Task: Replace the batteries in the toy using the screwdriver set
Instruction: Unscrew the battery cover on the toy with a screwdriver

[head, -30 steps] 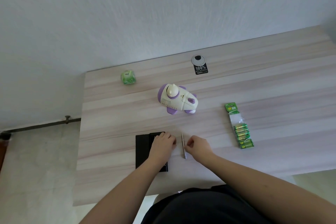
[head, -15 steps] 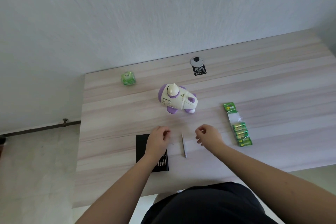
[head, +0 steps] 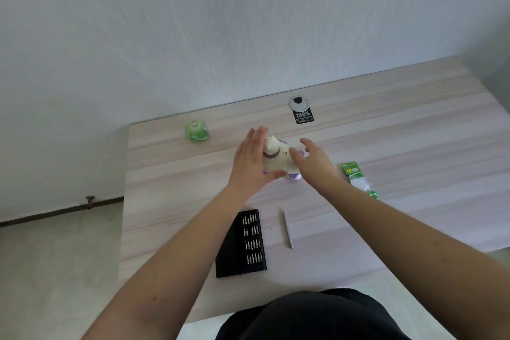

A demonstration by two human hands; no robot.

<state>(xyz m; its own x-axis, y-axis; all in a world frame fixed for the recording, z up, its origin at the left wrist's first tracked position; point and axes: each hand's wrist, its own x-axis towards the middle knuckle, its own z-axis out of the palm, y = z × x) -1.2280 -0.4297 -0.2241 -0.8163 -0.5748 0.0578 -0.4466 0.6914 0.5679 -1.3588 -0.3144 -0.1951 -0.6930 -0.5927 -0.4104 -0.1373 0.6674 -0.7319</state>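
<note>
Far left on the wooden table (head: 171, 201) sits a small green cube (head: 196, 130). It is off by itself, well apart from the work, so it is likely not needed.

Next comes the left hand (head: 252, 163). Its fingers are straight and spread, flat against the left side of the toy (head: 276, 156). The toy is white and purple and stands in the middle of the table. The right hand (head: 313, 164) reaches in from the other side, fingers loosely open. I cannot tell for sure if it touches the toy yet. Both hands come at it like two sides of a cup, probably to lift it and turn it over, since battery doors are often underneath.

Near the table's front edge, the black bit case (head: 242, 246) lies open so the bits show. Just beside it rests the thin screwdriver handle (head: 287, 228), close for grabbing.

On the right lies the green battery pack (head: 356, 176), partly hidden by the right arm, waiting nearby.
</note>
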